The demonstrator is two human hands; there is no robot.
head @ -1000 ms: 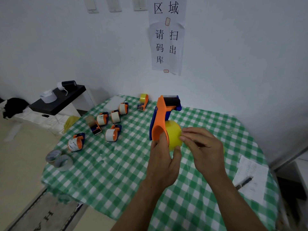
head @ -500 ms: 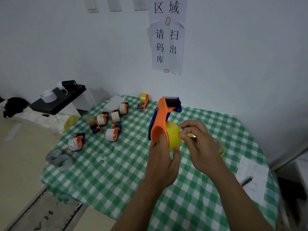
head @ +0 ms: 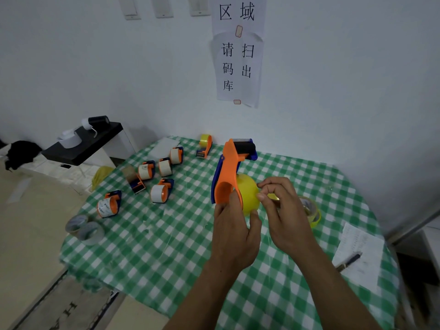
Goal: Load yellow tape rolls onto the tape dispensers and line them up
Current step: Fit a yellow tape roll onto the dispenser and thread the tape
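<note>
An orange and blue tape dispenser (head: pixel 229 172) stands upright above the checked table, with a yellow tape roll (head: pixel 247 195) seated on its hub. My left hand (head: pixel 234 228) grips the dispenser's lower body and the roll from below. My right hand (head: pixel 281 210) pinches the yellow tape's loose end at the roll's right side. Another yellow roll (head: pixel 312 211) lies on the cloth behind my right hand, partly hidden. A small dispenser with yellow tape (head: pixel 205 146) sits at the table's far edge.
Several small orange dispensers with white tape (head: pixel 158 192) lie on the left of the green checked table (head: pixel 154 248). Two grey rolls (head: pixel 84 229) sit at its left edge. A paper sheet with a pen (head: pixel 352 259) lies at right. A black side table (head: pixel 83 145) stands far left.
My right hand has drawn back to the right from the roll, pinching the tape end and uncovering the spare yellow roll behind it. The dispenser stays held in my left hand.
</note>
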